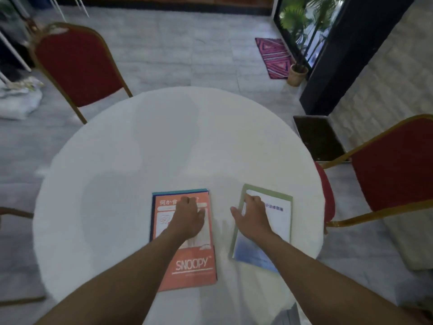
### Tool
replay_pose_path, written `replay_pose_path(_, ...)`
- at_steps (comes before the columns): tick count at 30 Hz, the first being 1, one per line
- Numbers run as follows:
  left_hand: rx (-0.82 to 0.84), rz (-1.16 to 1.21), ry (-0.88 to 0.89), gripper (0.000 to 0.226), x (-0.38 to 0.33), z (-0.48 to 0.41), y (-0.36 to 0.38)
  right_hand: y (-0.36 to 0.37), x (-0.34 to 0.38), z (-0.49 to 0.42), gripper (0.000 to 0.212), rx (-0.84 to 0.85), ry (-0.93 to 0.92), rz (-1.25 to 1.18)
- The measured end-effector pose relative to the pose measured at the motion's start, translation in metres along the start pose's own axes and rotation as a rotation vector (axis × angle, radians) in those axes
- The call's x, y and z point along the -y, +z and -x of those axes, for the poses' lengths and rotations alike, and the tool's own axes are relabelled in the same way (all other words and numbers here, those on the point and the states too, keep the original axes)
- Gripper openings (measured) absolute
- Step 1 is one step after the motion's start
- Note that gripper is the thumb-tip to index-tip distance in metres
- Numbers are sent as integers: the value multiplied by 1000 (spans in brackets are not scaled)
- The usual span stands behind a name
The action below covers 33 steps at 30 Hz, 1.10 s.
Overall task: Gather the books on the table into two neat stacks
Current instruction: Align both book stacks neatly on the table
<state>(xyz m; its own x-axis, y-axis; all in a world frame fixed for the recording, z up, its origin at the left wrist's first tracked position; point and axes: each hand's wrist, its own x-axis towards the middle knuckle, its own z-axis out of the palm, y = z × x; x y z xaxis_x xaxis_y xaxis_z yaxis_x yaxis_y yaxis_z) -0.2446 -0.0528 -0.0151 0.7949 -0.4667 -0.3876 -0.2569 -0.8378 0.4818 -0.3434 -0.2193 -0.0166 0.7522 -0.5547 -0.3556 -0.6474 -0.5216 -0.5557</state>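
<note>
Two stacks of books lie near the front of a round white table (140,160). The left stack has an orange Snoopy book (194,266) on top, with blue and teal book edges (178,191) showing beneath it. My left hand (188,216) rests flat on that orange cover, fingers curled a little. The right stack has a white and blue book (280,221) on top of a pale green book (267,190). My right hand (254,215) presses on the white book's left part, thumb spread over the table side.
A red chair with a gold frame (77,64) stands at the far left, another red chair (393,179) at the right. A dark planter box (318,137), a small potted plant (297,75) and a pink rug (275,56) are on the floor beyond.
</note>
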Motion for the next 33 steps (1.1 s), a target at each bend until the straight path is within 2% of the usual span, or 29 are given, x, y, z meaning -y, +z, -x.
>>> replay_pose_path(2,-78,-24,-71,48,25,7,-11,15,23,-2,68,57,-52,32)
replay_pose_path(5,-130,-110,-214,53,62,18,-20,39,51,-3,70,180,-33,104)
replay_pose_path(9,-45,-78,-412,55,99,30,-18,69,66,2,71,316,58,165)
replay_pose_path(12,29,-35,-424,52,109,35,-14,82,69,4,74,314,148,86)
replay_pose_path(14,8,56,-471,52,111,36,-15,88,71,3,73,305,195,27)
replay_pose_path(18,-7,442,-621,52,121,35,-19,96,76,-1,55,319,263,-76)
replay_pose_path(22,30,751,-613,43,124,35,-18,95,78,-2,65,302,344,-146)
replay_pose_path(25,40,873,-565,33,127,32,-21,96,81,-3,64,286,317,-171)
replay_pose_path(30,-30,917,-495,28,125,23,-34,92,88,-10,54,352,253,-389)
replay_pose_path(33,-109,815,-419,28,119,6,-47,85,99,-21,53,319,203,-444)
